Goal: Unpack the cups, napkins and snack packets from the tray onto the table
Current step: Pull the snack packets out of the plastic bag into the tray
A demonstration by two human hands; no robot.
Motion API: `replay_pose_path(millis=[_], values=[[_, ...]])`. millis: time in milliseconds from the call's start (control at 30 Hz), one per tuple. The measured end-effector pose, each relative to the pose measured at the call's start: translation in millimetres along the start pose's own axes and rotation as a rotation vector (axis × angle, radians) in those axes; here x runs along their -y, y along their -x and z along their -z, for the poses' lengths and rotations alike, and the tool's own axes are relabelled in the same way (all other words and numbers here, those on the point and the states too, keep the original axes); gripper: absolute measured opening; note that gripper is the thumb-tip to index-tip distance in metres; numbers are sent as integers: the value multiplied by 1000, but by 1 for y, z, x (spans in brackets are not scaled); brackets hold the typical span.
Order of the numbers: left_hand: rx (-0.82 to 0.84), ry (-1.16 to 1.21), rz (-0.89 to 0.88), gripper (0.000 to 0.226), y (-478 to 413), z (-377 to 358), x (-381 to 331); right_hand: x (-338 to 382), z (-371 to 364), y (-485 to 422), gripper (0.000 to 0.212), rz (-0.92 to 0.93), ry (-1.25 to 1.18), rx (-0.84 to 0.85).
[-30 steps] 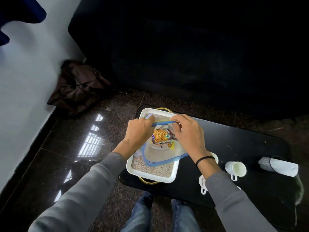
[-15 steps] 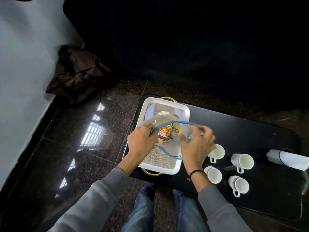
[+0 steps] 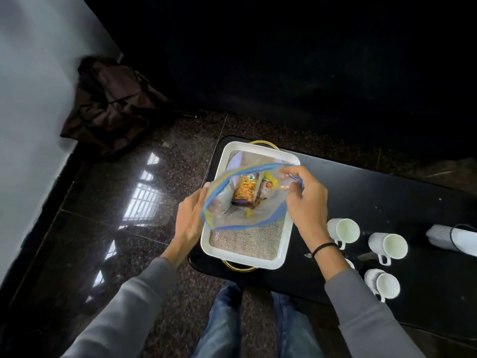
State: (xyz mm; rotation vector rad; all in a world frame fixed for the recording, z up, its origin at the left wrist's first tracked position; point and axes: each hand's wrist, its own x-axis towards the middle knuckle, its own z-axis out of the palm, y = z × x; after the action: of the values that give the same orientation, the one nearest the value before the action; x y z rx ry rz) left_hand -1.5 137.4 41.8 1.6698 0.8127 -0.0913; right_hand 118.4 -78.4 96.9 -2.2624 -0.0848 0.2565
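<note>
While you hold the clear zip bag (image 3: pixel 245 200) over the white tray (image 3: pixel 282 250) at frame centre, both hands are closed on its blue-edged mouth and spread it wide. Your left hand (image 3: pixel 189 223) pinches the bag's left rim, fingers curled round the plastic; your right hand (image 3: pixel 304 200) grips the right rim near the zip end, thumb & fingers clamped on it. Inside the bag you can see snack packets (image 3: pixel 245 192), orange/yellow, standing on end, w/ a brownish one beside them. The tray sits on the left end of the black table (image 3: pixel 387 197), burlap liner showing at its near end, gold handle poking out top & bottom. Four white cups (image 3: pixel 387 245) stand on the table right of the tray, lower right of frame, one mostly hidden behind your right forearm. A rolled white napkin bundle (image 3: pixel 449 239) lies at the far right edge, apart from the cups. A dark bag (image 3: pixel 111 107) slumps on the floor, upper left.
</note>
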Motion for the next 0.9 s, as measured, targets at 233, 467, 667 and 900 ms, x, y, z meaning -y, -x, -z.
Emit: replay_pose_path(millis=[233, 467, 667, 900], values=[[111, 221, 535, 57, -55, -31, 50, 56, 6, -8, 47, -138, -708, 268], [476, 261, 480, 44, -69, -56, 17, 61, 20, -17, 30, -482, -1498, 454], [459, 599, 565, 52, -32, -74, 36, 41, 15, -18, 50, -569, -1564, 341], [575, 873, 621, 69, -39, -54, 48, 10, 18, -46, 38, -433, -929, 165]])
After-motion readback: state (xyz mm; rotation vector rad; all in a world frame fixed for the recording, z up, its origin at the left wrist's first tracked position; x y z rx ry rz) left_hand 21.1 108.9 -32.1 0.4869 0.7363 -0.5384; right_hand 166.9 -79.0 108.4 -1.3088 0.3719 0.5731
